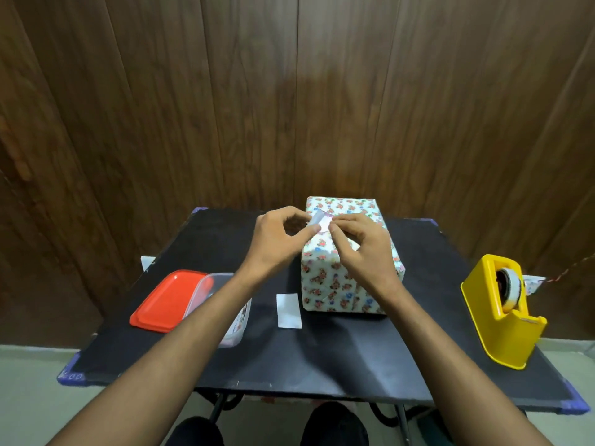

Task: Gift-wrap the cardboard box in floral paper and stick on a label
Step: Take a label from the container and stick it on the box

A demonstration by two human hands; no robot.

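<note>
You are doing the label step now. The box [349,255] is sitting on the tabletop [322,358], all covered in floral paper, right under your hands. Your left hand [277,239] and right hand [360,243] are both pinching one small label [320,222] between them, each grip clamped on it. I think you are peeling it, so next you are going to press it flat on the box.

Counting:
- one box
- one label held
- one white slip [288,310] below your hands
- one yellow tape holder [504,312] far right
- one red lid [169,300]
- one clear tub [222,304]
</note>
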